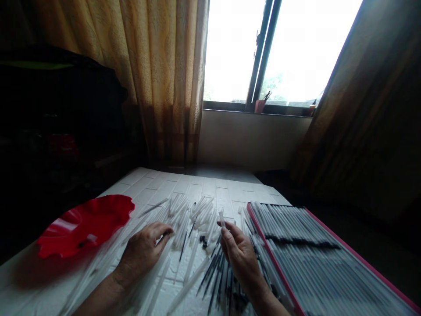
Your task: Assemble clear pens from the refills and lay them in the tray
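Observation:
My left hand is over the left part of the table, fingers bent and thumb tip close to the index tip. Anything between those tips is too small to make out. Beside it lies a loose heap of clear plastic tubes. My right hand pinches a short, clear plastic tube, which points up and away. Under and beside this hand spreads a bundle of thin dark rods. Small black pieces lie between my hands.
A red wavy-edged bowl sits on the left of the white brick-patterned table. To the right, a pink-edged box holds rows of slim clear and dark sticks. Behind are curtains and a window with a pink cup on its sill.

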Available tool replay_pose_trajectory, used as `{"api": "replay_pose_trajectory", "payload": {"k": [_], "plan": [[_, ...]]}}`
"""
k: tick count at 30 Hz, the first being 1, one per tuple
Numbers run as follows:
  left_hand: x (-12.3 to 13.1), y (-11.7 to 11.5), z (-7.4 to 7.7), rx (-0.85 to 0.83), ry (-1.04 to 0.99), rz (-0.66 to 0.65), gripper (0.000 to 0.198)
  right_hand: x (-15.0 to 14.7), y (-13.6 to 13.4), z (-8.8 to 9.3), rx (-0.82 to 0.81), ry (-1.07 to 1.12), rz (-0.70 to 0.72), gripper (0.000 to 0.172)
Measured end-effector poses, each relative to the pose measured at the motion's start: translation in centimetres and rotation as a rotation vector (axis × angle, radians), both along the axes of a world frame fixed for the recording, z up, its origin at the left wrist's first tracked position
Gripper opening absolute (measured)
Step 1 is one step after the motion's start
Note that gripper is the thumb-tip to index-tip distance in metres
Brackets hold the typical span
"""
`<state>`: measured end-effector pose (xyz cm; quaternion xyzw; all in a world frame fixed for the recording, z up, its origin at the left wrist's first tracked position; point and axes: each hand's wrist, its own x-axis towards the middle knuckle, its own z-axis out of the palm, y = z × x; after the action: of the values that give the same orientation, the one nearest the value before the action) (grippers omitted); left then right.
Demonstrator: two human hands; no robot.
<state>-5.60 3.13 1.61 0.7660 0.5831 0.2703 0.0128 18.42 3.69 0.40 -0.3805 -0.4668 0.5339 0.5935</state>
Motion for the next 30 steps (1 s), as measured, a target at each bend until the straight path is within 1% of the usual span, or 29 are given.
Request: {"api": "replay_pose_trajectory", "payload": {"k": [4, 7, 10, 12, 16, 20, 22, 25, 30], "plan": [[0.3, -0.4, -0.2, -0.045, 0.040, -0.002, 0.021, -0.2, -0.1, -0.7, 0.015, -0.083, 0.008, 0.055], [0.2, -0.6, -0.2, -0.082, 0.078, 0.042, 0.024, -0.4, -0.4, -0.9, 0.016, -0.116, 0.007, 0.057], [-0.2, -0.6, 0.0, -0.123, 0.116, 0.113, 0.026, -0.5, -0.6, -0.9, -0.057, -0.081, 0.024, 0.061], [-0.3, -0.5, 0.1, -0.156, 0.137, 0.137, 0.025, -0.6, -0.6, -0.8, -0.104, -0.054, 0.035, 0.064], [0.0, -0.6, 0.1, -0.212, 0.167, 0.123, 0.025, -0.5, -0.6, -0.7, -0.144, -0.042, 0.034, 0.066], [0.2, -0.6, 0.3, -0.237, 0.188, 0.108, 0.024, -0.3, -0.5, -0.5, -0.129, -0.066, 0.030, 0.067], [0.3, -0.7, 0.6, -0.228, 0.197, 0.111, 0.023, -0.3, -0.5, -0.4, -0.111, -0.098, 0.042, 0.064], [0.9, -0.9, 1.4, -0.205, 0.218, 0.093, 0.022, -0.2, -0.5, -0.4, -0.094, -0.126, 0.074, 0.058], [3.1, -0.5, 3.0, -0.221, 0.296, -0.011, 0.019, -0.3, -0.7, -0.2, -0.035, -0.196, 0.080, 0.055]]}}
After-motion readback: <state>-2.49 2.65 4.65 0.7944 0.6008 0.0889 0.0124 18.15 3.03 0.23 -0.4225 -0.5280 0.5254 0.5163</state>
